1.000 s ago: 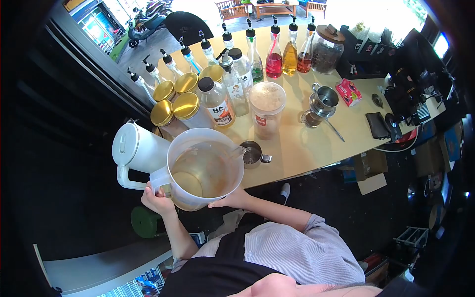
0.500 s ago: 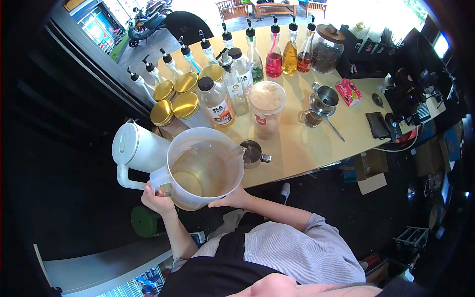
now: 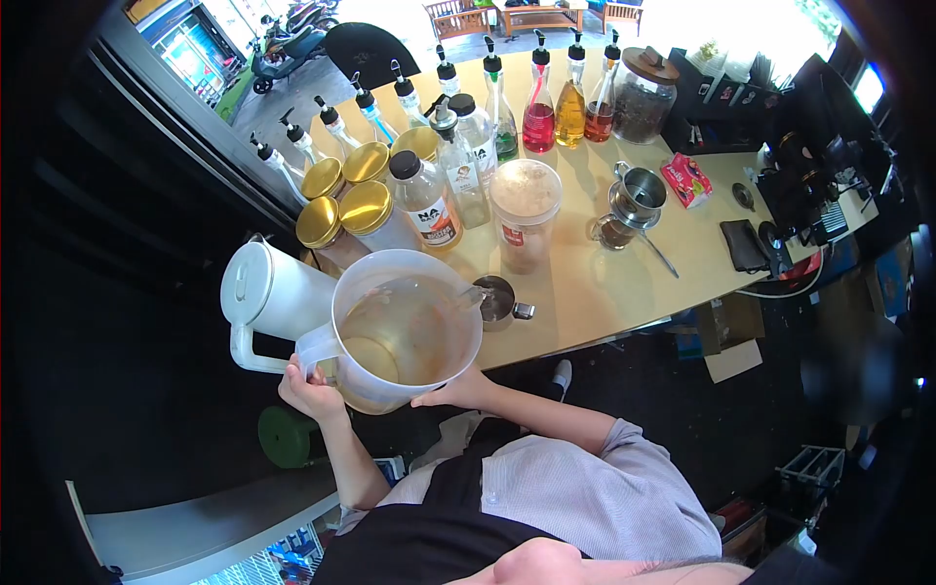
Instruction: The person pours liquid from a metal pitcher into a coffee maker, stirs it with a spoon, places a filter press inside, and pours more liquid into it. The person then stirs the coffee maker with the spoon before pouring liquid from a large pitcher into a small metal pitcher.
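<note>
A large translucent plastic measuring jug [image 3: 405,336] is held in front of me, its wide mouth tilted toward me and a little cloudy residue visible inside. My left hand [image 3: 312,393] is closed around its handle on the left. Against the jug's lower right side, my right hand [image 3: 460,391] grips it, with most of its fingers hidden beneath. A white lidded pitcher [image 3: 278,292] stands just left of the jug. Beside the jug's spout on the right sits a small metal cup [image 3: 496,298] with a handle.
On the wooden table [image 3: 585,302] stand gold-lidded jars [image 3: 367,207], a nata bottle [image 3: 427,200], a tub of pale powder [image 3: 526,210] and several pump bottles [image 3: 539,107]. A metal drip filter [image 3: 639,199] tops a glass to the right. A green stool [image 3: 285,436] is below left.
The jug and both hands are practically still. At the far right, a dark blurred shape now covers part of the cardboard boxes.
</note>
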`<action>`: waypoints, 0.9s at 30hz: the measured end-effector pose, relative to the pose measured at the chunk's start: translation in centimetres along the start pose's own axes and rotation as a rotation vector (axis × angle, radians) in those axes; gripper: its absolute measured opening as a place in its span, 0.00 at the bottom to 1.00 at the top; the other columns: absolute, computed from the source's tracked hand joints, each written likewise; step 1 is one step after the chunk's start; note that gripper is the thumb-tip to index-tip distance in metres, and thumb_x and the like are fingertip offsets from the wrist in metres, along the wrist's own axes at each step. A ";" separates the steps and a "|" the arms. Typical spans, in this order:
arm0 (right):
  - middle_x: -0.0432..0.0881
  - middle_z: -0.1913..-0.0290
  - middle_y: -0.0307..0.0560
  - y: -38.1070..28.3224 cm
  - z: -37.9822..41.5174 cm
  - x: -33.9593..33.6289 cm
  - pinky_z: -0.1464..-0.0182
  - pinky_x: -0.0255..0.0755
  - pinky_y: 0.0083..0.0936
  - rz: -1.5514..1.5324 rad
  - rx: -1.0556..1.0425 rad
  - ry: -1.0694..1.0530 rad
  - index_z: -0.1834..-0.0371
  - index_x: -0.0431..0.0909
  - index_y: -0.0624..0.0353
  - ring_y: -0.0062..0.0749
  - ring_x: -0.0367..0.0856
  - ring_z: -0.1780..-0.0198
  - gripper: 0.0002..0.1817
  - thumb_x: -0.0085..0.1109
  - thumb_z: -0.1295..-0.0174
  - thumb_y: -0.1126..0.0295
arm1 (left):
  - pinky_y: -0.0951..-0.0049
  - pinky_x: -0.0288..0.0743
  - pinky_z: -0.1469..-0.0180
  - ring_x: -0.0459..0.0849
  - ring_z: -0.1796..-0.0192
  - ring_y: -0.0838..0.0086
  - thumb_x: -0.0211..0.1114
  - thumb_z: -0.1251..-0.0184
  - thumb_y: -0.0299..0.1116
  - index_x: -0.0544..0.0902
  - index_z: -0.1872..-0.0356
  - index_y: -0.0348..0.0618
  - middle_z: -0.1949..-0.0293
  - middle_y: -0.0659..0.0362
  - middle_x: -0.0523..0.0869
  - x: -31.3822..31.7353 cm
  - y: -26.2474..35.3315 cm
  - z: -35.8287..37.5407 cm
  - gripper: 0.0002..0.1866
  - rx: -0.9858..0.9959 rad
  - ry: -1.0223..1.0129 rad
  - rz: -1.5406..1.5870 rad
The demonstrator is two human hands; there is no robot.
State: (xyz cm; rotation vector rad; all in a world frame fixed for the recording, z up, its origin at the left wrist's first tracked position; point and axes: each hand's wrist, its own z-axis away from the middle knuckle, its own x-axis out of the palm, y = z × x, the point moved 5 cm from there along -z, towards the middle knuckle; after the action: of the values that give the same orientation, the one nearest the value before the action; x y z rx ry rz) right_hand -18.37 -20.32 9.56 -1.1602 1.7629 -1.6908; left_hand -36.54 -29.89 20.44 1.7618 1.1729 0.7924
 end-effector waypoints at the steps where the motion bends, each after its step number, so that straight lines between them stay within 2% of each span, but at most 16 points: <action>1: 0.54 0.30 0.57 0.1 0.0 0.0 0.29 0.49 0.40 0.012 0.009 -0.005 0.29 0.44 0.65 0.44 0.53 0.28 0.64 0.82 0.65 0.57 | 0.80 0.44 0.81 0.58 0.85 0.86 0.46 0.34 0.47 0.72 0.83 0.36 0.88 0.68 0.64 0.0 0.0 0.0 0.25 0.000 0.000 0.000; 14: 0.51 0.29 0.58 -0.3 0.0 0.0 0.28 0.47 0.41 0.005 -0.028 -0.001 0.28 0.42 0.65 0.44 0.50 0.27 0.65 0.81 0.65 0.56 | 0.79 0.43 0.81 0.58 0.85 0.85 0.45 0.34 0.47 0.71 0.85 0.38 0.89 0.68 0.63 0.0 0.0 0.0 0.25 0.025 -0.006 -0.007; 27: 0.55 0.31 0.58 -0.2 -0.1 -0.1 0.29 0.50 0.40 0.048 -0.069 0.026 0.29 0.44 0.66 0.45 0.54 0.28 0.64 0.81 0.65 0.56 | 0.80 0.43 0.81 0.57 0.85 0.86 0.44 0.33 0.49 0.68 0.86 0.40 0.89 0.69 0.60 0.1 0.0 -0.1 0.26 0.025 -0.011 -0.012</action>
State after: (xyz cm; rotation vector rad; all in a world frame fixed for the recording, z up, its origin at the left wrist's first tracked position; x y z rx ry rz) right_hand -18.32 -20.17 9.71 -1.1200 1.8640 -1.6359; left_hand -36.62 -29.75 20.47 1.7753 1.1899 0.7636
